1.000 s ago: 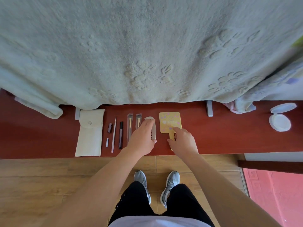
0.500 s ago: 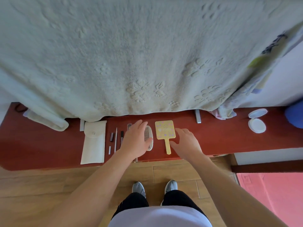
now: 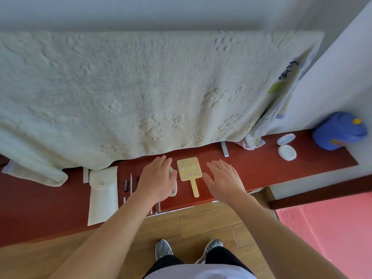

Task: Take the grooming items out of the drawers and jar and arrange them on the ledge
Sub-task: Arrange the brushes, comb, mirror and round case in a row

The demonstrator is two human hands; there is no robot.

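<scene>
Mirror: the yellow hand mirror (image 3: pixel 188 170) lies flat on the red-brown ledge (image 3: pixel 261 170), handle toward the person, between the two hands.
Comb: a pale comb (image 3: pixel 174 190) lies just left of the mirror, mostly hidden under the left hand.
Left hand (image 3: pixel 156 180): released, fingers straight, palm down over the comb; I cannot tell whether it touches.
Right hand (image 3: pixel 223 181): fingers spread, holding nothing, just right of the mirror's handle.
Left of the comb: a thin white stick (image 3: pixel 131 183), a dark tube (image 3: pixel 126 185), then a white pouch (image 3: pixel 103 194).
Far right: an open white compact (image 3: pixel 286 149).
Behind: a cream blanket (image 3: pixel 141 93) hangs down to the ledge.
</scene>
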